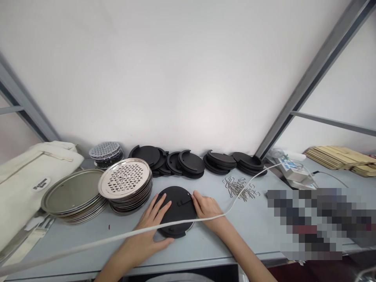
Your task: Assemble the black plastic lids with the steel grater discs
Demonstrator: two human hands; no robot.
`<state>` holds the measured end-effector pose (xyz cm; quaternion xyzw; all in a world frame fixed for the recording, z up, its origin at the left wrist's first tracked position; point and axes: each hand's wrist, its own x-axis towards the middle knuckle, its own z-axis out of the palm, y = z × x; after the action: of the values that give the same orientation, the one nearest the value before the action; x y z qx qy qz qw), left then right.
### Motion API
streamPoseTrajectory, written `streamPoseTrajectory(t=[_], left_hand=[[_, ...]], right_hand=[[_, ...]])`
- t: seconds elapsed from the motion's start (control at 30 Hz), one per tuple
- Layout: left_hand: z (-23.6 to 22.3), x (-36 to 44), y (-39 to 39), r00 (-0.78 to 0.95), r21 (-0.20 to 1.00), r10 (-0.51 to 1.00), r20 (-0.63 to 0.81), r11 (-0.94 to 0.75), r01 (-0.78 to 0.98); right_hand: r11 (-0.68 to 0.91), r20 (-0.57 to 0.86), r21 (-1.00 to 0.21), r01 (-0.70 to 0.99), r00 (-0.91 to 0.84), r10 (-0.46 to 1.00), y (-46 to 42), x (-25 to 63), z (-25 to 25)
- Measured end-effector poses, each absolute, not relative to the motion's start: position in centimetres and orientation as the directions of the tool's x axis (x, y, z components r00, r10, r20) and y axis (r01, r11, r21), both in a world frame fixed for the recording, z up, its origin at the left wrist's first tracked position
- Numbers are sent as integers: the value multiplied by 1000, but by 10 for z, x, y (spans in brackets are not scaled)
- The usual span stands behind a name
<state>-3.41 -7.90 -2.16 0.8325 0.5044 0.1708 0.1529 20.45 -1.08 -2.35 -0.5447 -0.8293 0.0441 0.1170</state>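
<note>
A black round disc (pixel 173 211) with a raised rim lies on the grey table in front of me. My left hand (pixel 151 223) rests on its left side, fingers spread over the top and thumb near the lower edge. At the upper right rim my right hand (pixel 204 205) is closed in a pinch. A small shiny bit of a metal wire hook (pixel 189 194) shows at its fingertips; the rest is hidden. A silvery edge peeks out under the disc at lower right. Several loose wire hooks (pixel 239 188) lie in a pile to the right.
Perforated metal grater plates (pixel 126 178) and plain metal plates (pixel 73 192) stand stacked at left. Black rimmed discs (pixel 190 162) line the wall. A white cable (pixel 126 236) crosses in front of my hands. Cardboard pieces (pixel 335 156) and a white box (pixel 293 172) are at right.
</note>
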Motion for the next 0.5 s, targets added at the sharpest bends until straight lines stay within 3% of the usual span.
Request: streamPoseTrajectory(t=[0.5], left_hand=[[-24, -34, -79, 420, 427, 901, 112, -425, 798]], right_hand=[[432, 160, -265, 862, -402, 901, -12, 207, -20]])
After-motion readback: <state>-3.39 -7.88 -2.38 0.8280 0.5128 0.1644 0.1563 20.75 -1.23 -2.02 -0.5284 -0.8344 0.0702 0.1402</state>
